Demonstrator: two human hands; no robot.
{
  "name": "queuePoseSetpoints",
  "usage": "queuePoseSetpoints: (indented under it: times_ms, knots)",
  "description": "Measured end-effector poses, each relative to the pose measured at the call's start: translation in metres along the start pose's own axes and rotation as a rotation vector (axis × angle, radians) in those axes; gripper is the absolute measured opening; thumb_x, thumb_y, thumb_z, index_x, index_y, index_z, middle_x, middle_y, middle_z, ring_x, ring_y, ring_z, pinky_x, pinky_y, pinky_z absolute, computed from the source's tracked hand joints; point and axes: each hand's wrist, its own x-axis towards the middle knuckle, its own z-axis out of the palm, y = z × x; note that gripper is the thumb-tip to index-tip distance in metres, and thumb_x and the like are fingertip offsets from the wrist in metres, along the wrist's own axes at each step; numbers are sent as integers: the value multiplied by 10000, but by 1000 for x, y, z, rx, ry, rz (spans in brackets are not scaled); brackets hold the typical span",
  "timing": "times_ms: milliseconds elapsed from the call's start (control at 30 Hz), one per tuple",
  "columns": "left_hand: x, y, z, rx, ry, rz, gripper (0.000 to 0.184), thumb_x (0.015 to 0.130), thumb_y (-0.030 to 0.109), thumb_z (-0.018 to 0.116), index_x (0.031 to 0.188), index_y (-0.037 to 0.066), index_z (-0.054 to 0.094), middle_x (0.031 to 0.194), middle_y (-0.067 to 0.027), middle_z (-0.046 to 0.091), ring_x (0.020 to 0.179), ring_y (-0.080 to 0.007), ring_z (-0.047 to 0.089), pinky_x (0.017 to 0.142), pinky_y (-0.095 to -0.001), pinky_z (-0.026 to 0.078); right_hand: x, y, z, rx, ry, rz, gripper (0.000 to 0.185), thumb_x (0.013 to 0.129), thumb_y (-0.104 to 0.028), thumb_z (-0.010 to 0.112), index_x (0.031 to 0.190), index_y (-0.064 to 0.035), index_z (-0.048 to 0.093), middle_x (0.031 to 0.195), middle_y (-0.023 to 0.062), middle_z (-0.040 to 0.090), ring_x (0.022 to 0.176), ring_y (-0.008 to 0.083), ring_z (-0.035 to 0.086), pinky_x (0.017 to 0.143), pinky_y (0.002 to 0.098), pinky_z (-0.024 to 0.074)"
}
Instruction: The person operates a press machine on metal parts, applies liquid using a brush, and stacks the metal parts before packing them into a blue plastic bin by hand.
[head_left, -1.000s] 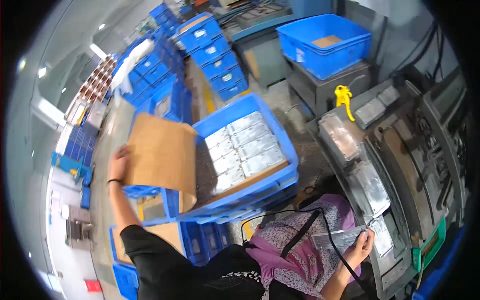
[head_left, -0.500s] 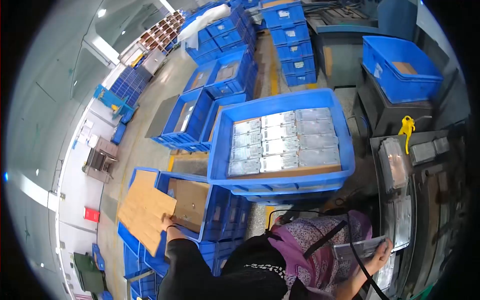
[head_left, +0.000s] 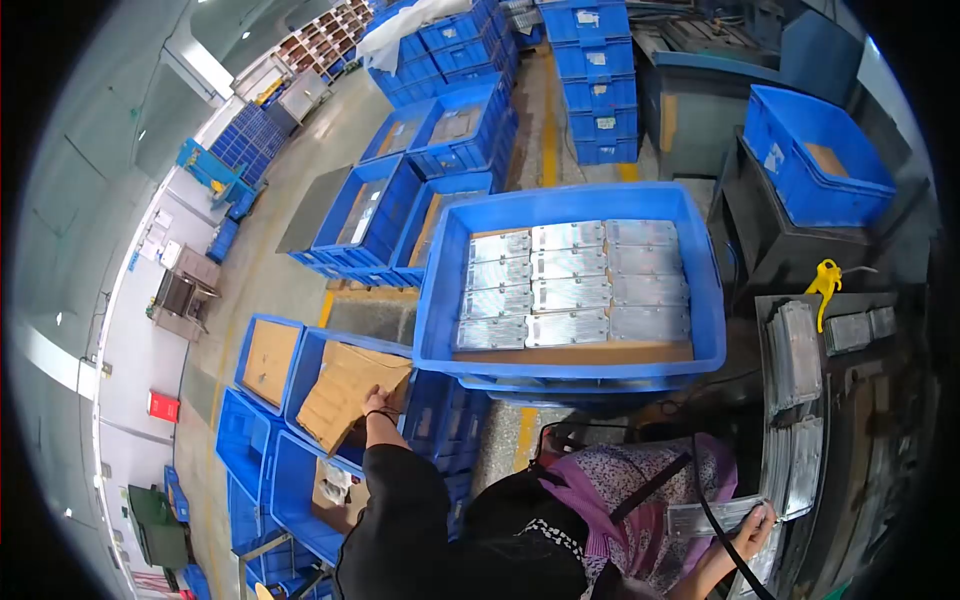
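My left hand [head_left: 377, 401] grips the edge of a brown cardboard sheet [head_left: 345, 390], which is tilted over an open blue bin [head_left: 318, 352]. My right hand [head_left: 755, 530] is closed around one end of a flat, silvery rectangular part [head_left: 705, 517], held beside the workbench at my right. In front of me stands a big blue crate [head_left: 570, 375] with rows of similar silvery parts [head_left: 568, 293] on cardboard. More parts lie stacked on the bench [head_left: 795, 360] near my right hand.
A blue bin with whitish cloth-like items [head_left: 335, 485] stands below my left arm. Stacked blue crates [head_left: 600, 90] rise at the back. A yellow air gun [head_left: 825, 285] lies on the bench, with another blue bin [head_left: 815, 150] behind. A black cord [head_left: 715, 510] hangs by my right hand.
My left hand has moved right with the cardboard sheet, bringing it over the right-hand bin and uncovering the bins at the left. My right hand has shifted slightly down, still holding the silvery part.
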Motion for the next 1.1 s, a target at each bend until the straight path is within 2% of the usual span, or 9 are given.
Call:
queuePoseSetpoints:
  times_ms: [233, 433, 567, 667, 700, 900, 967, 1033, 1100]
  knots:
    - [-28, 24, 17, 7, 59, 90, 564, 835, -53, 433, 1336, 183, 542, 683, -92, 596, 445, -130, 449, 380, -248, 342, -4, 5, 9, 10, -121, 26, 317, 966, -300, 579, 1088, -8, 564, 987, 60, 529, 920, 165, 474, 875, 304, 385]
    - [-2, 61, 43, 33, -182, 447, 523, 861, -56, 497, 1309, 196, 592, 981, -51, 654, 513, -116, 510, 424, -252, 412, -8, -9, 27, 81, -129, 66, 262, 979, -244, 567, 1114, -18, 571, 953, 39, 533, 878, 132, 484, 826, 263, 398]
    - [16, 40, 26, -111, -180, 431, 383, 891, 48, 519, 1259, 88, 619, 933, -75, 673, 575, -160, 562, 518, -295, 501, -10, -18, 32, 82, -148, 70, 266, 980, -243, 566, 1122, -18, 571, 949, 35, 537, 881, 130, 483, 831, 265, 395]
    - [24, -24, 11, -287, 166, 106, 321, 916, 107, 508, 1201, 62, 650, 902, -117, 692, 654, -191, 634, 548, -307, 526, -8, -16, 32, 52, -149, 59, 264, 980, -243, 567, 1117, -17, 571, 947, 34, 536, 881, 126, 482, 838, 263, 391]
    - [80, -36, -37, -215, -437, -358, 276, 908, 250, 567, 979, -9, 628, 590, -103, 539, 567, -218, 570, 500, -341, 494, -8, -13, 30, 89, -157, 79, 266, 980, -248, 567, 1114, -18, 570, 933, 30, 531, 872, 122, 479, 832, 260, 388]
    - [110, -47, -28, -211, 29, -522, 336, 960, 277, 505, 936, -50, 577, 693, -159, 589, 658, -280, 612, 615, -356, 604, -10, -17, 31, 41, -133, 34, 259, 984, -265, 563, 1083, -26, 567, 870, 9, 507, 816, 105, 466, 782, 247, 383]
    - [92, -66, -31, -76, -87, -268, 386, 982, 279, 473, 946, -97, 553, 795, -192, 615, 681, -284, 632, 678, -360, 627, -12, -19, 34, 28, -136, 38, 257, 985, -268, 560, 1075, -27, 565, 859, 6, 502, 808, 102, 462, 774, 246, 381]
    - [58, -23, 9, -69, 17, -523, 485, 971, 444, 398, 923, -9, 565, 788, -157, 652, 683, -284, 656, 610, -387, 563, -14, -20, 38, 26, -123, 45, 253, 989, -268, 554, 1064, -26, 562, 862, 8, 502, 817, 103, 462, 782, 250, 381]
    - [76, -24, 6, -159, -65, -628, 442, 997, 354, 405, 1113, -54, 530, 926, -187, 654, 736, -283, 666, 638, -391, 574, -18, -24, 43, -19, -131, 11, 248, 991, -260, 548, 1065, -23, 566, 870, 13, 511, 818, 99, 461, 780, 251, 380]
